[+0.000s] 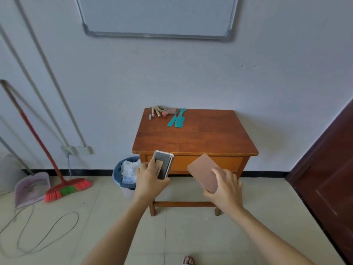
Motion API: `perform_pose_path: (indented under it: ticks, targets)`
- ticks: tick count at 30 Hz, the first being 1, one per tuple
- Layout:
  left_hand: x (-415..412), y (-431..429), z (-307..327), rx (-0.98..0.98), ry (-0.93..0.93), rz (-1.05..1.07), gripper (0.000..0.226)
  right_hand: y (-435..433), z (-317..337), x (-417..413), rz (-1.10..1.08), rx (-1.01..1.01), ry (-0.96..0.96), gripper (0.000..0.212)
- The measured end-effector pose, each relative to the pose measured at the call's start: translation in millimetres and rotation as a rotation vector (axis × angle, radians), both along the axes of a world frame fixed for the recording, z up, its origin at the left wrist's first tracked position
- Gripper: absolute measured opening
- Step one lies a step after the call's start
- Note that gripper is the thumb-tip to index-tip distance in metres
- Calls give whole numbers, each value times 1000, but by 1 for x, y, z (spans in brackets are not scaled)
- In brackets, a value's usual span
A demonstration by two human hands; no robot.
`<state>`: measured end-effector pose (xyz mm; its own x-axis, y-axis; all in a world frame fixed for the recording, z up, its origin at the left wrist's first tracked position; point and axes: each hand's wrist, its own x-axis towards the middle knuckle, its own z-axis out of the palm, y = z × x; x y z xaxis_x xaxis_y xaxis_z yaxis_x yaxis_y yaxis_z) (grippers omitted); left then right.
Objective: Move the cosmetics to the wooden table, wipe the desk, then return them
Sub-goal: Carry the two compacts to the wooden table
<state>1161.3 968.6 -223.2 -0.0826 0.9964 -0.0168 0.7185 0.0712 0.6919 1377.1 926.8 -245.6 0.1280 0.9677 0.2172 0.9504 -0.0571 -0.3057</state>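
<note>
Left grip (150, 180) clasping dark clear-edged case (163, 164), right grip (225, 186) pinching pink flat case (204, 171), both hovering short of tabletop (200, 134) near edge. Cases looking light, rigid, slick, likely crackable; holding by long edges safest.

The whiteboard (156, 16) is cut by the top edge, so only its lower part shows; the door (328, 169) is cut by the right edge; the small cosmetics (160, 111) at the far left corner of the wooden table (191, 136) are too small to tell one from another; the left hand (149, 181) covers the lower end of the dark case (164, 161) it holds, and the label on this case is blurred; the right hand (225, 188) hides the near corner of the pink case (204, 169); the left hand also hides part of the bin (122, 173); a foot (188, 261) is cut by the bottom edge; the cable (38, 236) runs out at the left edge.
</note>
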Motion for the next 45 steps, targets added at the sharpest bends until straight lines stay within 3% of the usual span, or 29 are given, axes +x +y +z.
perform_pose_path:
  ticks: [12, 21, 33, 45]
  targets:
    - [111, 136, -33, -102, 86, -128, 78, 128, -21, 108, -153, -87, 125, 72]
    - [148, 227, -46, -188, 99, -108, 80, 180, -29, 136, -183, -174, 130, 75]
    - [187, 400, -62, -273, 97, -29, 74, 310, -17, 158, -201, -109, 100, 73]
    - [221, 495, -84, -216, 307, -22, 68, 381, -34, 192, -270, -179, 85, 76]
